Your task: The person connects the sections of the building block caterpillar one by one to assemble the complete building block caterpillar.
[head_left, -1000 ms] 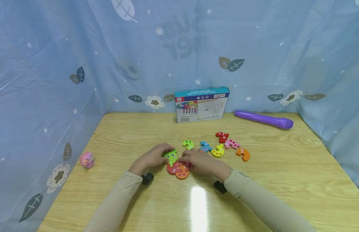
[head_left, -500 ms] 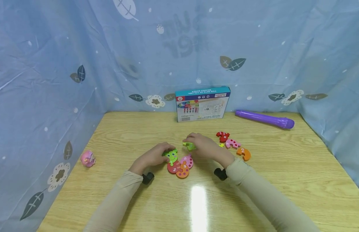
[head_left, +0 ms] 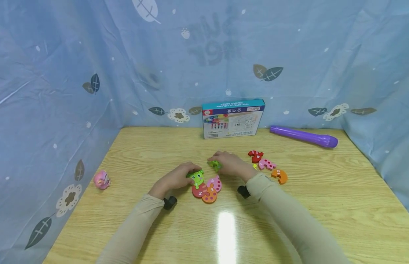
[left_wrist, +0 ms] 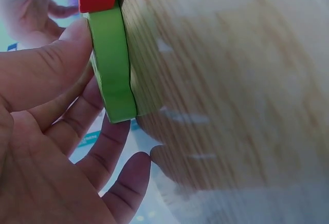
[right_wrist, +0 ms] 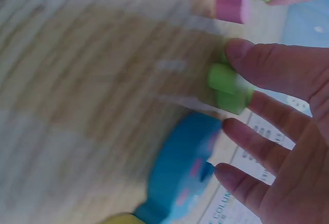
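My left hand (head_left: 176, 178) pinches the edge of a green caterpillar-head puzzle piece (head_left: 197, 177), which lies on the table. Joined to the head in a curve are a red piece 2 (head_left: 198, 191), an orange piece 3 (head_left: 209, 195) and a pink piece 4 (head_left: 215, 183). Just behind them, my right hand (head_left: 231, 164) pinches a small green puzzle piece (right_wrist: 230, 88) between thumb and fingers. Its other fingertips come right up to a blue piece (right_wrist: 180, 167), which the hand hides in the head view.
To the right lie a mostly hidden yellow piece (head_left: 255, 166), a red piece 8 (head_left: 255, 156), a pink piece 9 (head_left: 266, 164) and an orange piece 10 (head_left: 279, 176). A toy box (head_left: 233, 119) and purple toy microphone (head_left: 304, 136) are at the back; a pink toy (head_left: 101, 180) sits left.
My right hand has left the pink piece 4, moved back and taken hold of the green piece, which now looks turned. The left hand has stayed at the caterpillar head.
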